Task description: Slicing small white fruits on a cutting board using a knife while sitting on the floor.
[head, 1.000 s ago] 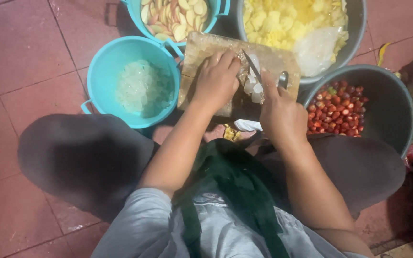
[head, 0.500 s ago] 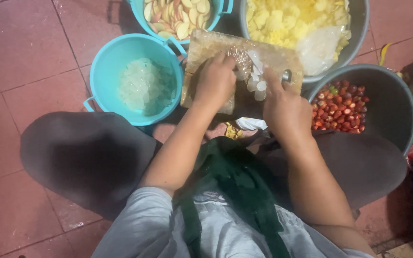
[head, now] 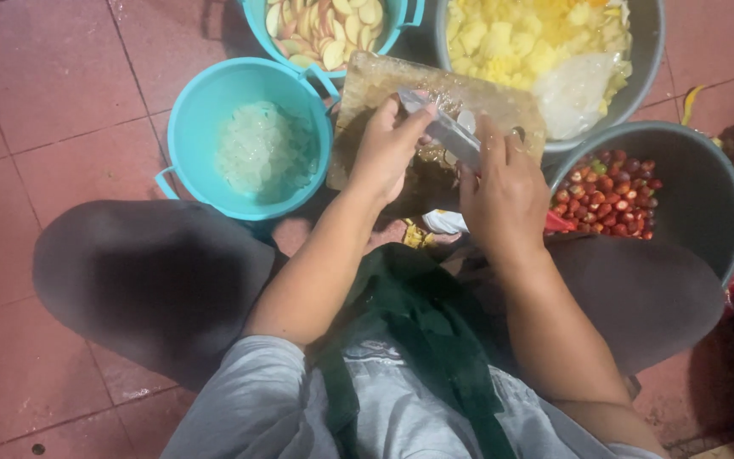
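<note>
My right hand (head: 503, 187) grips the handle of a knife (head: 443, 132), whose flat blade lies across a wooden cutting board (head: 384, 81). My left hand (head: 388, 144) rests on the board beside the blade, with its fingertips at the blade's far end. Small pale pieces lie on the board near the blade, partly hidden by my hands. I sit on the floor with the board between my knees.
A teal bucket (head: 189, 127) with pale translucent shreds stands left of the board. A teal bucket of sliced fruit (head: 324, 25) is behind it. A grey basin of yellow chunks (head: 647, 59) sits at the back right, a grey bucket of red fruit (head: 698, 195) at right. Red floor tiles (head: 44, 76) surround.
The knife has swung from steep to flat across the board, and my left hand has shifted to the blade's tip. The view has moved slightly.
</note>
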